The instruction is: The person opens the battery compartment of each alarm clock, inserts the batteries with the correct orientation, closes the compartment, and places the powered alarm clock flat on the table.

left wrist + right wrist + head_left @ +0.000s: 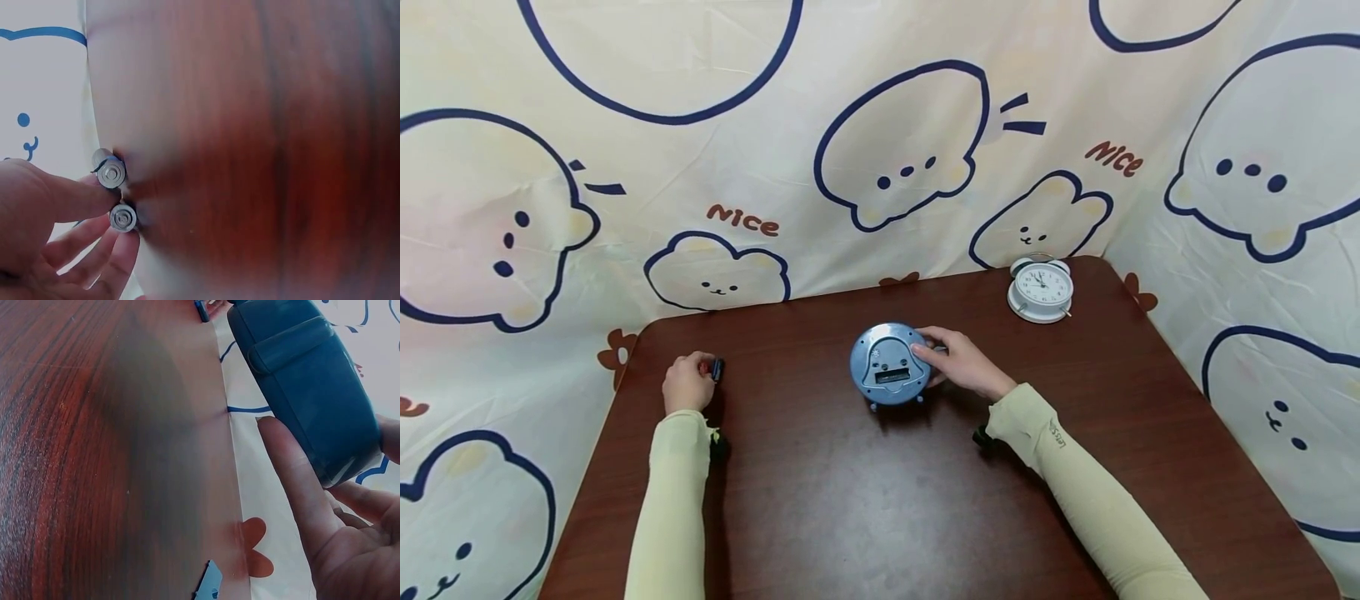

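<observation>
My right hand [962,362] grips the right side of a blue round alarm clock [868,350], whose back faces me and whose small feet point down. A dark rectangular battery slot [892,376] shows low on that back. In the right wrist view, the clock's blue side [312,381] lies between thumb and fingers of the right hand [344,550]. Near the table's left edge, my left hand [688,385] pinches two batteries; their metal ends show in the left wrist view, an upper battery [111,173] and a lower battery [123,217]. Whether they touch the table, I cannot tell.
A white twin-bell alarm clock [1041,287] stands at the table's back right corner. A small blue flat piece [209,584] shows at the bottom of the right wrist view. Patterned cloth [895,150] hangs behind and beside the brown table [820,500].
</observation>
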`<state>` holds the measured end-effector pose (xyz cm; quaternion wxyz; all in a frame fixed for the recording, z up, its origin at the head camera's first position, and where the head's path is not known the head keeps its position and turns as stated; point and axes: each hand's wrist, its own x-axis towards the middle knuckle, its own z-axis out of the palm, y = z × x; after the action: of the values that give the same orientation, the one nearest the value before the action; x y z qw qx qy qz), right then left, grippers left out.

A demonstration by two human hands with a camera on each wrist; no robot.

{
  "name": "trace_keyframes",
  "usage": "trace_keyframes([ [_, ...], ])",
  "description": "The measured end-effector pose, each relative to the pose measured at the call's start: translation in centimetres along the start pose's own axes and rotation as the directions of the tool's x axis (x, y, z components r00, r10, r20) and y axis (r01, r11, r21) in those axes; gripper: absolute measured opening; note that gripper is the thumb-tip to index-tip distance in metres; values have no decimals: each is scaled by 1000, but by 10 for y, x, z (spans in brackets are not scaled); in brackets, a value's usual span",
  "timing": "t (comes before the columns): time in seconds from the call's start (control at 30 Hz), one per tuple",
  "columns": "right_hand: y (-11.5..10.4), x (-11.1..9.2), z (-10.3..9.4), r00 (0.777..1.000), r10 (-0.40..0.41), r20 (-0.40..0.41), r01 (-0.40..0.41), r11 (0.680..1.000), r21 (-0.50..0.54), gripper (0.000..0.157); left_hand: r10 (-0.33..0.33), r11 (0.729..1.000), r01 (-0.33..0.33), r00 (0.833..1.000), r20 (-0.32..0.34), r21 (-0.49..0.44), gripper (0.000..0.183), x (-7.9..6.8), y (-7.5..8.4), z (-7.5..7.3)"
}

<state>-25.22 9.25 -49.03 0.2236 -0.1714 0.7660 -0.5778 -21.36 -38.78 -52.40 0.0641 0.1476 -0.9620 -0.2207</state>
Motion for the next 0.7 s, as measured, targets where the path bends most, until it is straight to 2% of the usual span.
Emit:
trace_keyframes([
  [0.23, 0, -1, 1, 1000, 0, -9, 0, 1000, 4, 46, 2, 1000, -2, 1000, 15, 6, 38, 1, 1, -3],
  [0.47, 0, -2, 1, 1000, -5, -9, 5, 1000, 10, 48, -21, 997, 25, 998, 52, -68, 42, -5, 8, -11],
  [0.6, -2, -4, 0, 1000, -11, -4, 11, 1000, -1, 48, 21, 993, -15, 998, 51, -121, 49, -13, 18, -16],
  [0.7, -3, -6, -1, 1000, -23, 1, 23, 1000, -9, 48, 63, 980, -59, 998, 19, -191, 56, -19, 30, -17],
])
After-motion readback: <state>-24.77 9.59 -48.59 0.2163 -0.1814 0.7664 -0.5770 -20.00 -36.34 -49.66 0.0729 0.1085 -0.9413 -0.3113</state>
